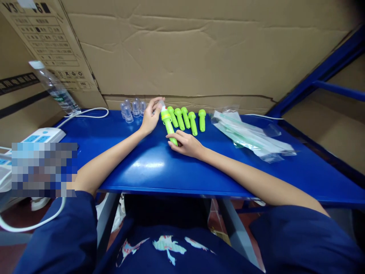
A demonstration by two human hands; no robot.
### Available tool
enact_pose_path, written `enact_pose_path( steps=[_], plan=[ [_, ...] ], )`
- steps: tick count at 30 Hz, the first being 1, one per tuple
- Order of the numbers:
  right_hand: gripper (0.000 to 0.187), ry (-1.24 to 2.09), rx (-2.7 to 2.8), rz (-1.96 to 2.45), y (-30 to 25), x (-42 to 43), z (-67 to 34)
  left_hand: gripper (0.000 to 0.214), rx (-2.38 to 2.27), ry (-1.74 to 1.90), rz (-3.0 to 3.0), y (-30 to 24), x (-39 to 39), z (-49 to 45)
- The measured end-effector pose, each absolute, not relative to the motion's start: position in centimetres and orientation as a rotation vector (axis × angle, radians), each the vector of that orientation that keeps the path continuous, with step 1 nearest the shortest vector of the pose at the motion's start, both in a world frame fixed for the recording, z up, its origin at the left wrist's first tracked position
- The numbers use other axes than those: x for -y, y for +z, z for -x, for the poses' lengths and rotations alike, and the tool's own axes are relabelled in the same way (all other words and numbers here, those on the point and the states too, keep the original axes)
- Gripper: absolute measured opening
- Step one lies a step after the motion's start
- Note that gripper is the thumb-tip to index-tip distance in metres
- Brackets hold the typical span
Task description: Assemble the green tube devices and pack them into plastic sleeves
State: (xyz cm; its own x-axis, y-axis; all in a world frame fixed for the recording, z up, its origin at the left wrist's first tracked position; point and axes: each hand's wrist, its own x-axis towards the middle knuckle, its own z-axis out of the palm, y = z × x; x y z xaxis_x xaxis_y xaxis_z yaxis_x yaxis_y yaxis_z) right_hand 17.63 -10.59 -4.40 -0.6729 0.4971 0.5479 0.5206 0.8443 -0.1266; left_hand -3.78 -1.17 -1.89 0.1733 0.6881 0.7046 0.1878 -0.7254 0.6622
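Between my hands, above the blue table, is a lime-green stick-shaped piece (169,123) with a yellow ring and a clear cap (162,103) at its top; its exact kind I cannot make out. My left hand (151,116) pinches the clear cap at the upper end. Lower down, my right hand (186,144) grips the green handle near its bottom. Just right of it lie several more green handles (193,123) in a loose row. Several clear plastic caps (128,114) stand grouped to the left of my left hand.
Flat plastic bags (251,133) lie on the right of the blue table (148,165). A water bottle (58,89) leans at the back left, near a white power strip (45,134) with cables. Cardboard (176,57) walls the back; a blue metal frame (310,72) rises at right.
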Motion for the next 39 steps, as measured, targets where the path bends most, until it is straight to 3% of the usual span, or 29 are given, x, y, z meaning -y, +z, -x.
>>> enact_pose_path(
  steps=[8,19,39],
  plan=[
    [0.058,-0.069,2.558,0.751,-4.0,11.1,-17.4,0.062,-0.846,1.591,-2.034,-1.9,1.0,3.8],
    [0.059,-0.27,2.591,0.724,-4.1,11.1,-17.1,0.059,-0.769,1.603,-2.032,-1.4,1.6,3.3],
    [0.056,-0.224,2.516,0.948,-3.6,11.2,-17.1,0.055,-0.996,1.479,-2.166,-0.1,1.5,3.7]
  ],
)
